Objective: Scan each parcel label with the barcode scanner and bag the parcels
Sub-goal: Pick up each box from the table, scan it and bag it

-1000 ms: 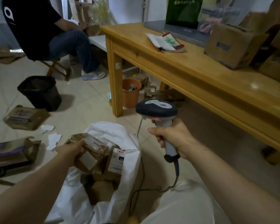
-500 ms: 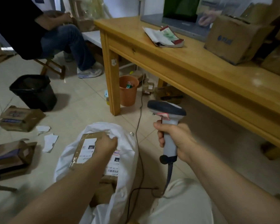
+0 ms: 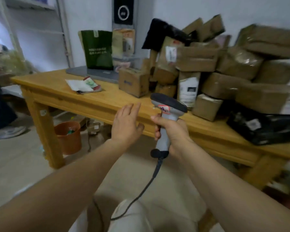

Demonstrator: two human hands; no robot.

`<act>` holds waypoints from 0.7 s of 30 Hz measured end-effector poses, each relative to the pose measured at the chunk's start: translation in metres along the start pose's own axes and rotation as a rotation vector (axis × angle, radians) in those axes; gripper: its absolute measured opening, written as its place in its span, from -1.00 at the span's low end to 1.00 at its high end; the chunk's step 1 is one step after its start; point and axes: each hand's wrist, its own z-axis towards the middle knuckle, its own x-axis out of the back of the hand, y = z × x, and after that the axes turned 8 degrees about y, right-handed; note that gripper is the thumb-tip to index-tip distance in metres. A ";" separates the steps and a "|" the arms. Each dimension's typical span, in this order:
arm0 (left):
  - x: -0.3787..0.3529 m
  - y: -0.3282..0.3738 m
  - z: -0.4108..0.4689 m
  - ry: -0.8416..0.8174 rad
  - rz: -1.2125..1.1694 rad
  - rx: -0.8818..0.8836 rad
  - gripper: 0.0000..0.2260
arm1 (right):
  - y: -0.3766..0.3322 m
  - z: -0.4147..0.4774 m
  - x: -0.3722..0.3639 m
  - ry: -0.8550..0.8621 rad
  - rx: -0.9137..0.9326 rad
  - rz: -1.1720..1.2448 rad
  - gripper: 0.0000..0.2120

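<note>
A: Right hand?
B: Right hand [image 3: 172,133] wraps the grey handle of the barcode scanner [image 3: 169,102]. Scanner is upright, head on top, in front of the table [image 3: 90,99] edge. Cord [image 3: 147,185] hangs from the handle.
A: Left?
B: Left hand [image 3: 126,124] holds nothing. Fingers straight, slightly spread, raised just beside the scanner.
A: Parcels?
B: Brown parcels [image 3: 224,64] are heaped on the table's right half by the wall, black parcel [image 3: 264,129] at the near edge. Labels too blurred to read.
A: Else?
B: Orange bin [image 3: 69,138] under the table.

The wooden table [image 3: 107,97] carries brown parcels [image 3: 224,84], a black mailer [image 3: 266,129], a booklet [image 3: 84,84].
</note>
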 end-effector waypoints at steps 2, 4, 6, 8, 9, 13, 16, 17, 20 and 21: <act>0.004 0.044 0.019 0.022 -0.042 -0.072 -0.32 | -0.027 -0.003 0.027 0.075 0.070 0.026 -0.86; 0.009 0.085 0.032 0.035 -0.114 -0.140 -0.37 | -0.048 -0.005 0.054 0.150 0.123 0.057 -0.83; 0.009 0.122 0.043 0.023 -0.207 -0.182 -0.39 | -0.067 -0.008 0.081 0.211 0.162 0.106 -0.84; 0.006 0.154 0.052 -0.018 -0.290 -0.185 -0.39 | -0.081 -0.010 0.106 0.274 0.196 0.145 -0.87; 0.001 0.169 0.056 -0.049 -0.334 -0.171 -0.38 | -0.086 -0.011 0.119 0.305 0.206 0.166 -0.88; -0.017 0.232 0.070 -0.259 -0.645 0.080 -0.29 | -0.095 -0.008 0.174 0.435 0.237 0.257 -0.92; -0.033 0.267 0.081 -0.439 -0.861 0.273 -0.10 | -0.094 -0.006 0.210 0.498 0.228 0.326 -0.94; -0.039 0.275 0.084 -0.476 -0.833 0.236 -0.03 | -0.093 -0.005 0.221 0.522 0.220 0.351 -0.93; -0.056 0.294 0.091 -0.525 -0.671 0.142 0.13 | -0.085 -0.001 0.245 0.562 0.184 0.411 -0.92; -0.062 0.298 0.094 -0.539 -0.655 0.142 0.18 | -0.082 0.000 0.251 0.556 0.169 0.431 -0.92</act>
